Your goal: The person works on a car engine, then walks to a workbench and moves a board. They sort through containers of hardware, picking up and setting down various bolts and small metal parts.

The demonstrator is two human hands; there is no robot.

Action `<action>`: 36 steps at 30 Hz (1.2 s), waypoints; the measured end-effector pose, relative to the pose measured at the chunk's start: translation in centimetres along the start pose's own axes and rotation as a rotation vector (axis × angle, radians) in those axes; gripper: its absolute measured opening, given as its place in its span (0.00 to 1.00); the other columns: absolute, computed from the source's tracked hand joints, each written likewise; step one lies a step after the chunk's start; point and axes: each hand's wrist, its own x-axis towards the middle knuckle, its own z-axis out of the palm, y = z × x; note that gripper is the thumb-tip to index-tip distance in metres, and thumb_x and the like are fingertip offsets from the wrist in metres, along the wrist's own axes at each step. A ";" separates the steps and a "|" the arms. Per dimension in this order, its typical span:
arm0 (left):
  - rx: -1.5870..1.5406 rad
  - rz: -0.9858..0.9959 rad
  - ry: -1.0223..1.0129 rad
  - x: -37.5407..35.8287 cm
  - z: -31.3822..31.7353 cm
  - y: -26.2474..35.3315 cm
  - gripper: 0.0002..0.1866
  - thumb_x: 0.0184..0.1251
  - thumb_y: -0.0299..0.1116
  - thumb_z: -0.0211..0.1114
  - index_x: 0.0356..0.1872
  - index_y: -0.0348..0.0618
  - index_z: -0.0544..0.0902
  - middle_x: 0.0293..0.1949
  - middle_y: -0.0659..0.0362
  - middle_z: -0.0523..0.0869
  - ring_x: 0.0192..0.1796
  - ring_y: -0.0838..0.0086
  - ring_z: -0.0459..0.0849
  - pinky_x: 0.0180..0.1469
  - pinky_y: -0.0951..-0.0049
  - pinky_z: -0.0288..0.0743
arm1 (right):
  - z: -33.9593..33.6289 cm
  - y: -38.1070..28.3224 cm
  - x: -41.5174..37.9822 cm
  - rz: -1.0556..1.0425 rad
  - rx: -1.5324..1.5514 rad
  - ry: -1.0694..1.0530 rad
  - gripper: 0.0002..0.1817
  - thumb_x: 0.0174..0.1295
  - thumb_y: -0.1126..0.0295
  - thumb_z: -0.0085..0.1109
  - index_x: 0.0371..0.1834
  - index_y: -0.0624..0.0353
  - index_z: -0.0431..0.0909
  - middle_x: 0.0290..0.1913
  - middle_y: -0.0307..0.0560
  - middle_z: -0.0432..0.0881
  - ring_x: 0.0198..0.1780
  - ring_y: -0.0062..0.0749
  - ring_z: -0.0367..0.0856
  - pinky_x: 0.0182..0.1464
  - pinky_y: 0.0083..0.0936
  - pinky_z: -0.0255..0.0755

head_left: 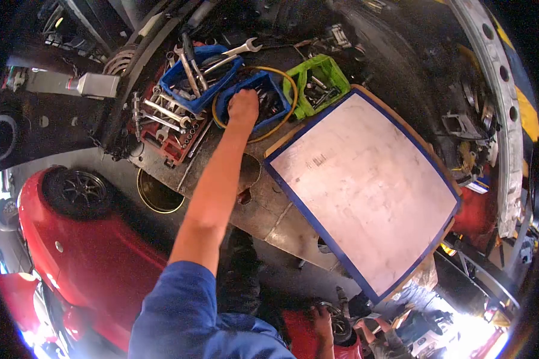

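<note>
My left hand (243, 107) reaches over the near side of a blue bin (262, 127), its fingers curled down. Whatever is in its grasp is hidden. Dark metal pieces (272, 102) lie in that bin, and a yellow-brown hose loop (295, 99) circles it. To the left, another blue bin (188, 107) holds several wrenches (188, 70). A green bin (320, 63) with small metal parts stands on the other side. Low in the view a small hand (321, 320), seemingly my right hand, appears; its grip does not show clearly.
A pale blue-edged board (371, 185) covers the right of the worn bench (215, 197). More wrenches and sockets lie in a red tray (172, 154). A round metal opening (160, 190) is below the bench edge. A red car (102, 251) stands left; another person (380, 335) is at lower right.
</note>
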 end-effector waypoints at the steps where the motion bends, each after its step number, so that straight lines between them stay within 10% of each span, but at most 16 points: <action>1: 0.055 0.033 -0.057 0.2 0.3 -0.1 0.09 0.65 0.28 0.58 0.39 0.42 0.88 0.41 0.45 0.88 0.46 0.53 0.88 0.45 0.55 0.85 | 0.1 0.1 -0.1 0.246 0.197 -0.057 0.22 0.70 0.57 0.56 0.53 0.67 0.79 0.40 0.48 0.84 0.38 0.30 0.80 0.41 0.30 0.74; 36: 0.382 0.029 -0.203 2.2 3.8 0.5 0.10 0.62 0.30 0.66 0.44 0.47 0.89 0.47 0.53 0.89 0.49 0.61 0.89 0.35 0.61 0.84 | 7.5 2.7 -5.2 0.343 0.432 0.012 0.19 0.69 0.60 0.57 0.51 0.66 0.80 0.43 0.54 0.85 0.45 0.36 0.82 0.49 0.35 0.74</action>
